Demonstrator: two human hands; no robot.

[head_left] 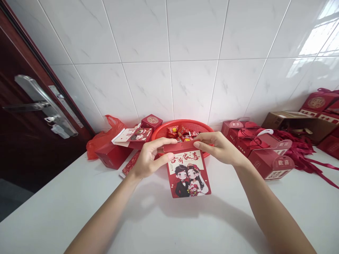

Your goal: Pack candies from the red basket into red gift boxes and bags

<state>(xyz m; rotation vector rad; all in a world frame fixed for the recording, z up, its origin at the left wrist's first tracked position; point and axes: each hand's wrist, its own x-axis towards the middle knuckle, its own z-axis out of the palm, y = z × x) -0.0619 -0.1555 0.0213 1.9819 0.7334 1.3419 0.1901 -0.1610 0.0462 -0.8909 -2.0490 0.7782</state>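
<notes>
Between my two hands, above the white table, is a red paper gift bag or envelope with a cartoon bride and groom on its front. My left hand pinches its upper left corner with thumb and fingers. At the upper right corner, my right hand grips the red top flap between thumb and fingertips. Just behind it stands a red plastic basket holding wrapped candies; its front is partly hidden by the bag and my hands. Whether anything is inside the bag cannot be seen.
On the left are a red plastic bag, a red box and a stack of printed cards. Several red gift boxes stand at right, beside dark red ribbons and a cardboard box. A tiled wall closes the back.
</notes>
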